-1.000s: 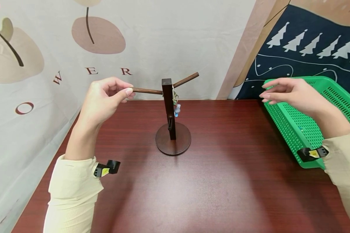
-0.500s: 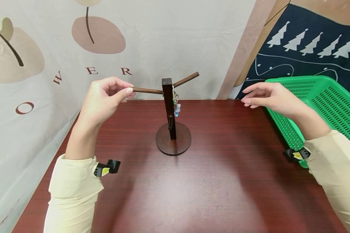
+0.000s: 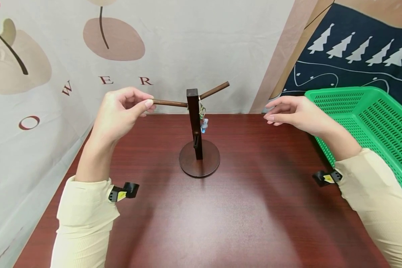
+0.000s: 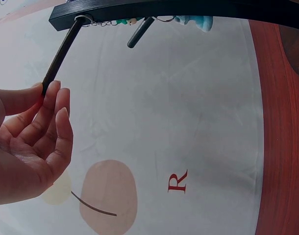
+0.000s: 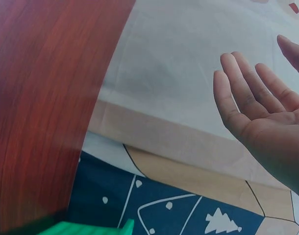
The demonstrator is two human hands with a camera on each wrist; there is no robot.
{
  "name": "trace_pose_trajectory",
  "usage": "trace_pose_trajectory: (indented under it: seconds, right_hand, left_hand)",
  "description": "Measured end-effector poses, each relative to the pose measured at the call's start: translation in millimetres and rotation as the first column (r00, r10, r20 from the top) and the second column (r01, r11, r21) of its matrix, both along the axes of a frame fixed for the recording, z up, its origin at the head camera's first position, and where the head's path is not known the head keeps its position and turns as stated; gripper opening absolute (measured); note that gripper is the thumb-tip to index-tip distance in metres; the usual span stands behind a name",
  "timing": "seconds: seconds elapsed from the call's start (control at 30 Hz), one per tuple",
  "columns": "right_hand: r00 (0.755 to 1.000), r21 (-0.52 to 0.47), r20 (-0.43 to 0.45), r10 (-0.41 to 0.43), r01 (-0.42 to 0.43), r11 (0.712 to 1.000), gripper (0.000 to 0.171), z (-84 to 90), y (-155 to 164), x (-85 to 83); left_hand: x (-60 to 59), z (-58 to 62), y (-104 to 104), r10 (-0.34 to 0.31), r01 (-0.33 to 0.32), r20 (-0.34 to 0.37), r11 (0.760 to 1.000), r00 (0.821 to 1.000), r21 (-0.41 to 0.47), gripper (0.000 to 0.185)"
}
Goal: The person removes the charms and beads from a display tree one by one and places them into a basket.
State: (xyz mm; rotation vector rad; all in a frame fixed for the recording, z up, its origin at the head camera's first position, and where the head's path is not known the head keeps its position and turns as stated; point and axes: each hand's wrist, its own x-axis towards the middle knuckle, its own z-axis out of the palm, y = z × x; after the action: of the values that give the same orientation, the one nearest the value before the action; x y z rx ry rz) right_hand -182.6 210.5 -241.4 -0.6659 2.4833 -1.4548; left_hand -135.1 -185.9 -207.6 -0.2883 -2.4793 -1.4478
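Mid-table, toward the far edge: wooden stand (image 3: pixel 198 130), keychain (image 3: pixel 203 120) hanging off its post. Left hand (image 3: pixel 122 111) pinching the left peg (image 3: pixel 170 103); right hand (image 3: pixel 296 113) loose, empty, near the green basket (image 3: pixel 372 123). Risk: tipped stand from a hard tug, keychain slipping off.

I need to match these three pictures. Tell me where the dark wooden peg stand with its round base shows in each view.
Head: the dark wooden peg stand is upright at table centre, the left hand pinching its left peg.
Left wrist: along the top edge, seen sideways, the peg running down to the fingertips.
Right wrist: not in it.
Shared landmark: the red-brown wooden table, also in both wrist views.
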Motion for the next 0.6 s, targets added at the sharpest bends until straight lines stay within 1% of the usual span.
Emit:
trace_pose_trajectory:
  seconds: [0.07, 0.23, 0.37, 0.5, 0.6]
  right_hand:
    - [1.0, 0.001, 0.002, 0.006, -0.006, 1.0, 0.029, -1.2, -2.7, 0.2]
    - [1.0, 0.04, 0.001, 0.014, -0.015, 0.999, 0.033, -4.4, -10.6, -0.3]
    - [1.0, 0.057, -0.002, 0.028, -0.028, 0.998, 0.033, -6.9, -17.0, -1.3]
    - [0.999, 0.046, 0.012, 0.04, -0.04, 0.998, 0.032, -9.1, -24.5, -2.1]
    - [0.998, 0.015, 0.019, 0.067, -0.067, 0.998, 0.033, -11.2, -30.9, -3.2]
  left_hand:
    - [-0.1, -0.1, 0.3, -0.002, 0.002, 0.001, 1.0, 1.0, 0.004, 0.011]
    - [-0.6, -0.6, 0.0, 0.0, 0.0, 0.0, 1.0, 1.0, 0.005, 0.01]
    - [-1.0, -0.8, -0.6, -0.001, 0.001, -0.006, 1.0, 1.0, 0.004, 0.01]
    - [-1.3, -0.8, -0.7, -0.005, 0.005, -0.009, 1.0, 1.0, 0.007, 0.01]
    - [-1.4, -0.8, -0.4, -0.006, 0.006, -0.005, 1.0, 1.0, 0.01, 0.01]
